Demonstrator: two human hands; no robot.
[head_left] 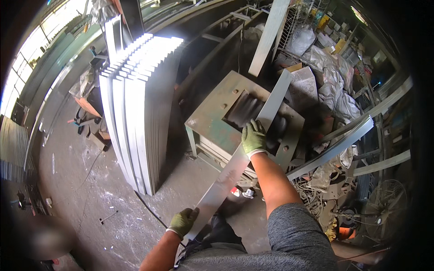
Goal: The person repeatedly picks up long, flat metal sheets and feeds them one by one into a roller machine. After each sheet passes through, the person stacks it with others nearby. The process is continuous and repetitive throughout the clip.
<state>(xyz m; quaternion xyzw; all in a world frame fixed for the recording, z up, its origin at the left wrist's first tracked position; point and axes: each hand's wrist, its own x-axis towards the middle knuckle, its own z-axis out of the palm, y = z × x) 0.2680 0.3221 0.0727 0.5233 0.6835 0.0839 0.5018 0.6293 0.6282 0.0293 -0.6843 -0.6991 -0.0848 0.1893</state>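
A long, flat silvery metal profile (pixel 221 185) runs slantwise from my waist across the top of a worn, greenish-brown machine (pixel 212 108). Its near end is in the grip of my left hand (pixel 183 221), gloved in yellow-green, with the fingers curled over its left edge. Farther up, my right hand (pixel 254 136), in a matching glove, holds the profile from above, beside the machine's near edge. The far part of the profile lies over the dark, rounded rollers (pixel 276 128) set in the machine's top. My palms and the underside of the profile are hidden.
A tall stack of similar profiles (pixel 135 117) stands to the left. Another profile (pixel 269 40) slants up beyond the machine. At the right are a curved metal channel (pixel 334 147), crumpled plastic sheeting (pixel 334 81) and a fan (pixel 386 207). A dark cable (pixel 151 212) crosses the floor.
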